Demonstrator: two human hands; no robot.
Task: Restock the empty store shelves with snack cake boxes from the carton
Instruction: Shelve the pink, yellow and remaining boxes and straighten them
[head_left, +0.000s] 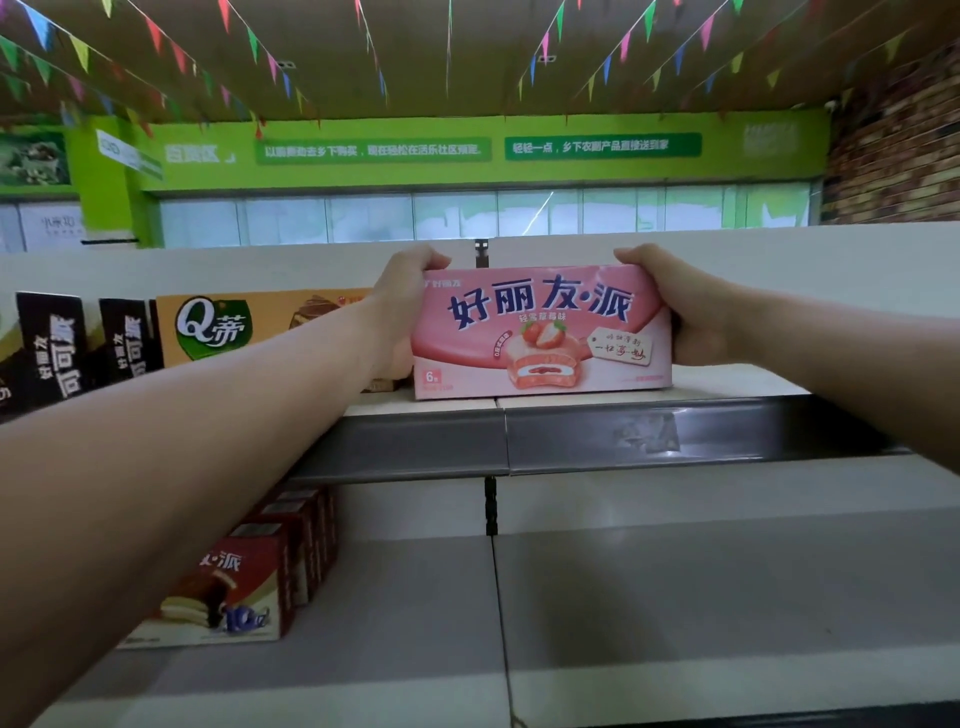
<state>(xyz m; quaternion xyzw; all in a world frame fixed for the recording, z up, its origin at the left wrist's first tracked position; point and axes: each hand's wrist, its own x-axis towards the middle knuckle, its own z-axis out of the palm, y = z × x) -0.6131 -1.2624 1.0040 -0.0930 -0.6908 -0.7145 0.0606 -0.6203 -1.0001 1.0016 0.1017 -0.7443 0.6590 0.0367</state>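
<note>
While the left hand (410, 296) curls round the 9 o'clock end of the pink snack cake box (540, 332) and the right hand (675, 312) grips the 3 o'clock end, the box stands upright, base seemingly on the top shelf (649, 436), close to the front lip. Risk, imo: let go too early and it tips fwd off the edge; shove it toward 9 o'clock and the left hand jams vs. the orange box (223, 327) just beside.

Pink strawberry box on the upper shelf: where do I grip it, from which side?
By its two short ends, reaching in from the front. The pink box stands upright, broad face forward; left hand and right hand grip there.
</note>
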